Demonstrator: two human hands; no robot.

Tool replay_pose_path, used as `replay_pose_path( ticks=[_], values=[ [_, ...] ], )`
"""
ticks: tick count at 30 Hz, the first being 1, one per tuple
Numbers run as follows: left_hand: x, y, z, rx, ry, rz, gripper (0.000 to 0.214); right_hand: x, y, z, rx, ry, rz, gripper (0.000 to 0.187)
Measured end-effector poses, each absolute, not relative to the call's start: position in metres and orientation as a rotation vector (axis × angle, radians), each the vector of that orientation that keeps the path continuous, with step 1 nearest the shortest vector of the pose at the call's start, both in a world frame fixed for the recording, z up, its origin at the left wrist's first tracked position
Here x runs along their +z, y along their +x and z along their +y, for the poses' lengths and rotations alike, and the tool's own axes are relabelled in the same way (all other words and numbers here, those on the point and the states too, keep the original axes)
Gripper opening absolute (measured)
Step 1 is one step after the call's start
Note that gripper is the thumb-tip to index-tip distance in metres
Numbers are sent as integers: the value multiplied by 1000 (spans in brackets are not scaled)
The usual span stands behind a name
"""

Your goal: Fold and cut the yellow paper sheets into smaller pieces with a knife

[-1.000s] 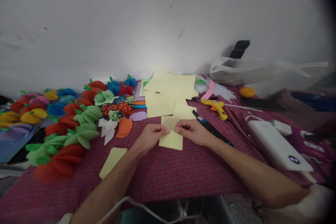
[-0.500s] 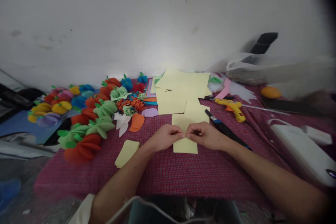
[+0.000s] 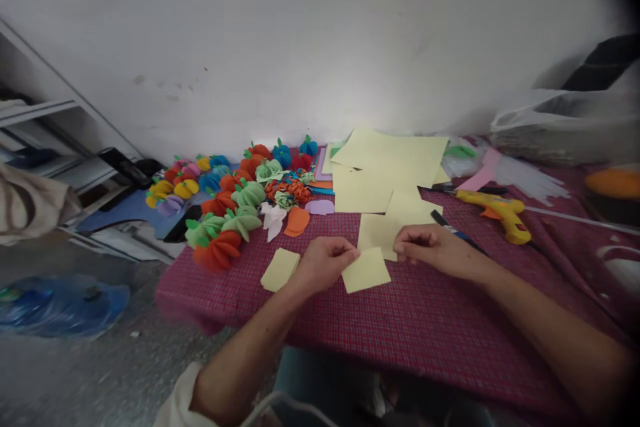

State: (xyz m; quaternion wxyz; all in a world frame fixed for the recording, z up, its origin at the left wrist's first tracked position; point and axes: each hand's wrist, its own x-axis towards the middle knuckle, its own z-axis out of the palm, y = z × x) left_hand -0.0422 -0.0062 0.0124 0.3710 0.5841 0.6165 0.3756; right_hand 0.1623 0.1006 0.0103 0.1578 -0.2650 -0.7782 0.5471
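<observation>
My left hand (image 3: 324, 261) pinches the left edge of a small pale yellow paper square (image 3: 367, 269) that lies on the red checked cloth (image 3: 410, 320). My right hand (image 3: 431, 247) is curled, its fingertips holding the near edge of a second pale yellow piece (image 3: 376, 230) just behind the first. The two pieces are apart, a narrow gap between them. Another small yellow piece (image 3: 280, 269) lies left of my left hand.
Larger yellow sheets (image 3: 390, 160) lie at the back by the wall. Paper flowers (image 3: 225, 213) in many colours crowd the left. A yellow glue gun (image 3: 500, 210), a dark cutter (image 3: 453, 230) and a clear plastic bag (image 3: 565, 123) are to the right. Floor and shelves lie left.
One yellow piece held by both hands has come apart into two, one in each hand. The view has swung left, so the table sits further right.
</observation>
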Motion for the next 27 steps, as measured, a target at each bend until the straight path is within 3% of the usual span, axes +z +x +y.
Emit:
replay_pose_path(
  ticks=[8, 27],
  values=[
    [-8, -15, -27, 1130, 1368, 1582, 26, -3, 144, 78, 1545, -681, -2346, 30],
    [-2, -38, -64, 901, 1530, 1836, 28, -6, 148, 90, 1741, -674, -2207, 16]
  ],
)
